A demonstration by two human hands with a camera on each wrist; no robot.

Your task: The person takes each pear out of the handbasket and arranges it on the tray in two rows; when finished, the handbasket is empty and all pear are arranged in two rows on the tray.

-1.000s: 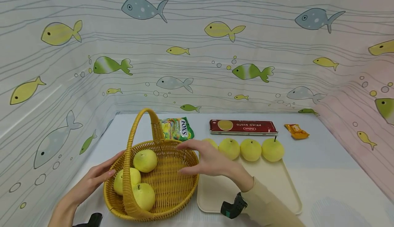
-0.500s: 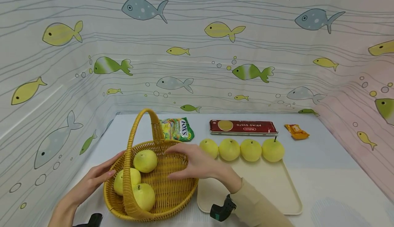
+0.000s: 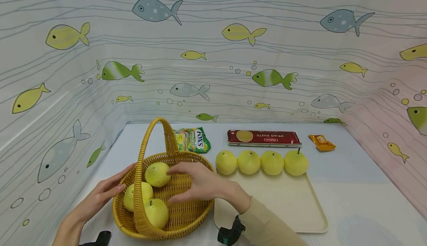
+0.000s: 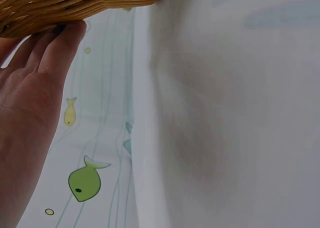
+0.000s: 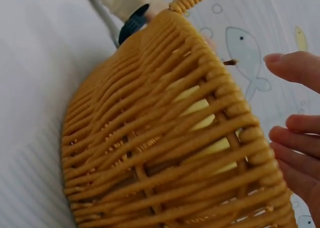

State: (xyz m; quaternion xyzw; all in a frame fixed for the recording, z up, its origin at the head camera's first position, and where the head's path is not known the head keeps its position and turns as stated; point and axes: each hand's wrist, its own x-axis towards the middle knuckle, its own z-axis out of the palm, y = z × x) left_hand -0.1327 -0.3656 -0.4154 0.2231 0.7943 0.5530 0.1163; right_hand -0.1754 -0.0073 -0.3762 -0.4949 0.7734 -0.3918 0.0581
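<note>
In the head view, a yellow wicker basket point(image 3: 180, 231) with a tall handle contains a yellow pear point(image 3: 157, 174) at the back and two more round pears at the left and front. My left hand point(image 3: 100, 196) rests against the basket's left side; its fairly straight fingers touch the wickerwork point(image 4: 75, 0) in the left wrist view. Above the inside of the basket is my right hand point(image 3: 200, 183), thumb and fingers spread apart with nothing between them. Its fingertips reach the right edge of the back pear; contact cannot be told. In the right wrist view, these fingers point(image 5: 295, 138) hover over the rim.
Right of the basket lies a cream tray point(image 3: 280, 205), with a row of several pears point(image 3: 272, 162) along its far edge. Behind are a green FOX'S bag point(image 3: 193, 139), a long red packet point(image 3: 264, 138) and a small orange packet point(image 3: 321, 142). Fish-patterned walls enclose the table.
My right hand has moved left and slightly down, from the basket's right rim to the back pear, uncovering the leftmost pear on the tray. The left hand stays still.
</note>
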